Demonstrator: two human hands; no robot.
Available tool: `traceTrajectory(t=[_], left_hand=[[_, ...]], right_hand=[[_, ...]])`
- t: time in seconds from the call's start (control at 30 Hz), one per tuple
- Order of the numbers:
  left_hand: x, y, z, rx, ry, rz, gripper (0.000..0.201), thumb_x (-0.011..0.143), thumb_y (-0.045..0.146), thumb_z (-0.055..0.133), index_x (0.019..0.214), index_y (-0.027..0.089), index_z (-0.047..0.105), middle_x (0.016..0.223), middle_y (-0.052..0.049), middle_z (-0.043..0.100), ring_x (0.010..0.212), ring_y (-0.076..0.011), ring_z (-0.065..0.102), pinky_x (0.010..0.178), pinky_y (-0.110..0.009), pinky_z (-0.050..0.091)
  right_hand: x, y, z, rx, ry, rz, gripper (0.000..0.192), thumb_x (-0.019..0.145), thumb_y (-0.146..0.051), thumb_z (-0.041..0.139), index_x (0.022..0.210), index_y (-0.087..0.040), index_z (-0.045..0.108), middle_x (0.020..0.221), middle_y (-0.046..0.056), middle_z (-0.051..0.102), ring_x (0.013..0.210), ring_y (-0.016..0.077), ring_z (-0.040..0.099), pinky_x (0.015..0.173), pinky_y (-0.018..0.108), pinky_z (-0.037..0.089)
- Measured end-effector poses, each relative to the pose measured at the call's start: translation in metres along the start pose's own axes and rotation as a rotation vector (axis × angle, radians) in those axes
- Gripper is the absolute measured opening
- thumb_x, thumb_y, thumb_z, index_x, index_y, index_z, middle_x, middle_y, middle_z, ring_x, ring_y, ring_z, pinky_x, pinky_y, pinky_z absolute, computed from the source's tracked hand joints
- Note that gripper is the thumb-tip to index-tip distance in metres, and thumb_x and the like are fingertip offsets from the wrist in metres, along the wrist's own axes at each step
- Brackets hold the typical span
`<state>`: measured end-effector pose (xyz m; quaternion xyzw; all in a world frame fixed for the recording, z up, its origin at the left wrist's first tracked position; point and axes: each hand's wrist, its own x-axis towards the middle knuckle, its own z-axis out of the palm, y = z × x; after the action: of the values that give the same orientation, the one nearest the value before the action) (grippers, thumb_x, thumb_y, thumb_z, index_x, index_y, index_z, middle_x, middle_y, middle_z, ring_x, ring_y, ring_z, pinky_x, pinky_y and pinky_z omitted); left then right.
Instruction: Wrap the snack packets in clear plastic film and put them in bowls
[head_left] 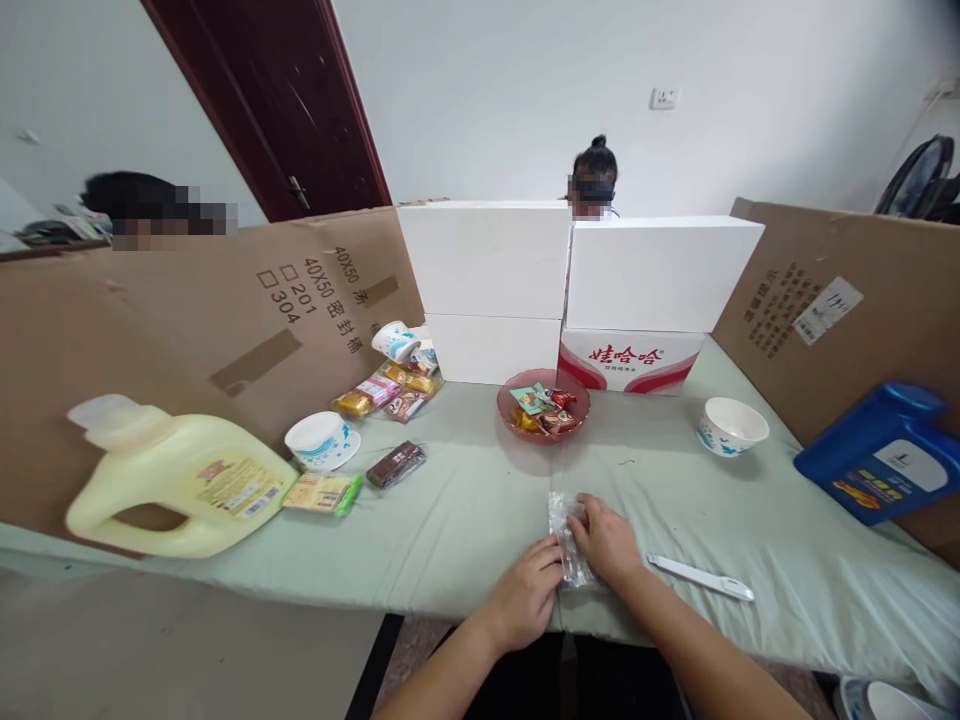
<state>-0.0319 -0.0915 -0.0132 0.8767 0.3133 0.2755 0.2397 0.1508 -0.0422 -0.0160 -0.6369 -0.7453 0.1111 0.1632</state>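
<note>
A crinkled clear plastic bag (559, 515) lies on the cloth near the table's front edge, between my hands. My left hand (527, 592) has its fingers bent together and closed on the bag's left edge. From the other side, my right hand (609, 542) is closed on the bag's right part, fingers curled over it. Part of the bag is hidden under the fingers, and I cannot make out anything inside. To the right of my right hand lies a white utility knife (701, 578). Beyond my hands stands a pinkish glass bowl (508, 420) with colourful wrapped snacks.
At left are a yellow jug (172, 470), paper bowls (319, 440), a brown packet (396, 465), and a yellow-green packet (319, 494). A paper bowl (731, 425) and blue bottle (885, 455) stand right. White boxes (495, 260) and cardboard (135, 330) wall the table. Two people are beyond.
</note>
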Motion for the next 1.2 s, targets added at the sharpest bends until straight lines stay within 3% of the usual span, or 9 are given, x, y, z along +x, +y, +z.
traceTrajectory(t=[0.13,0.23,0.33,0.47,0.6,0.67,0.77,0.93,1.2], left_hand=[[-0.006,0.0,0.001,-0.065,0.133,-0.021,0.031,0.077,0.001,0.04,0.093,0.018,0.06,0.105,-0.01,0.06,0.114,-0.0229,0.052,0.1,-0.043,0.046],[-0.01,0.001,-0.001,-0.031,0.24,-0.042,0.032,0.082,0.005,0.042,0.109,0.017,0.055,0.113,-0.012,0.055,0.109,-0.0224,0.052,0.095,-0.042,0.047],[-0.011,0.003,-0.002,0.083,0.147,0.013,0.039,0.083,0.017,0.055,0.122,0.02,0.052,0.129,-0.012,0.048,0.122,-0.0284,0.042,0.102,-0.049,0.04],[-0.009,0.005,-0.001,0.154,0.005,0.011,0.025,0.078,0.023,0.066,0.103,0.024,0.063,0.117,-0.005,0.057,0.125,-0.0302,0.038,0.104,-0.048,0.036],[-0.007,0.005,0.002,0.15,-0.003,-0.008,0.019,0.078,0.021,0.065,0.097,0.022,0.064,0.111,-0.005,0.06,0.121,-0.0276,0.042,0.104,-0.044,0.036],[-0.006,0.005,0.001,0.138,-0.003,-0.005,0.019,0.077,0.021,0.065,0.097,0.022,0.064,0.11,-0.005,0.06,0.12,-0.0266,0.043,0.104,-0.043,0.037],[-0.006,0.006,0.001,0.111,0.01,-0.003,0.018,0.077,0.021,0.064,0.095,0.022,0.065,0.11,-0.005,0.06,0.118,-0.025,0.044,0.103,-0.041,0.037],[-0.006,0.005,0.002,0.093,0.031,-0.002,0.018,0.075,0.021,0.066,0.094,0.022,0.065,0.11,-0.004,0.06,0.115,-0.0242,0.046,0.103,-0.04,0.036],[-0.005,0.006,0.001,0.086,0.035,-0.024,0.016,0.077,0.022,0.065,0.093,0.022,0.066,0.108,-0.004,0.062,0.115,-0.0249,0.047,0.102,-0.041,0.037]], right_hand=[[0.0,-0.001,0.003,-0.033,0.02,-0.021,0.041,0.092,-0.03,0.045,0.129,-0.013,0.05,0.116,0.013,0.065,0.098,0.0215,0.064,0.082,0.03,0.048],[-0.002,-0.003,0.008,-0.049,0.036,-0.045,0.043,0.091,-0.027,0.042,0.131,-0.011,0.047,0.121,0.015,0.062,0.102,0.0228,0.063,0.083,0.032,0.049],[-0.002,-0.003,0.01,-0.056,0.047,-0.067,0.045,0.091,-0.026,0.042,0.133,-0.011,0.045,0.12,0.016,0.063,0.102,0.0225,0.063,0.083,0.032,0.049],[0.0,0.001,0.001,-0.061,0.124,-0.094,0.045,0.089,-0.025,0.048,0.132,-0.012,0.046,0.112,0.014,0.063,0.093,0.022,0.064,0.077,0.031,0.051],[-0.001,0.006,-0.013,-0.085,0.261,-0.218,0.032,0.09,-0.024,0.047,0.119,-0.014,0.058,0.115,0.014,0.059,0.108,0.025,0.056,0.093,0.038,0.045],[-0.004,0.006,-0.013,-0.105,0.21,-0.353,0.032,0.092,-0.024,0.044,0.119,-0.016,0.059,0.125,0.013,0.057,0.12,0.0257,0.049,0.102,0.041,0.038],[-0.01,0.006,-0.004,-0.154,0.048,-0.49,0.043,0.094,-0.027,0.041,0.135,-0.018,0.05,0.142,0.01,0.047,0.134,0.0263,0.035,0.108,0.045,0.03],[-0.012,0.01,0.012,-0.183,-0.124,-0.44,0.053,0.096,-0.034,0.036,0.147,-0.019,0.032,0.153,0.006,0.03,0.142,0.0267,0.023,0.112,0.049,0.022],[-0.01,0.012,0.006,-0.106,-0.108,-0.421,0.053,0.095,-0.036,0.039,0.145,-0.021,0.036,0.153,0.008,0.03,0.143,0.0263,0.02,0.113,0.049,0.024]])
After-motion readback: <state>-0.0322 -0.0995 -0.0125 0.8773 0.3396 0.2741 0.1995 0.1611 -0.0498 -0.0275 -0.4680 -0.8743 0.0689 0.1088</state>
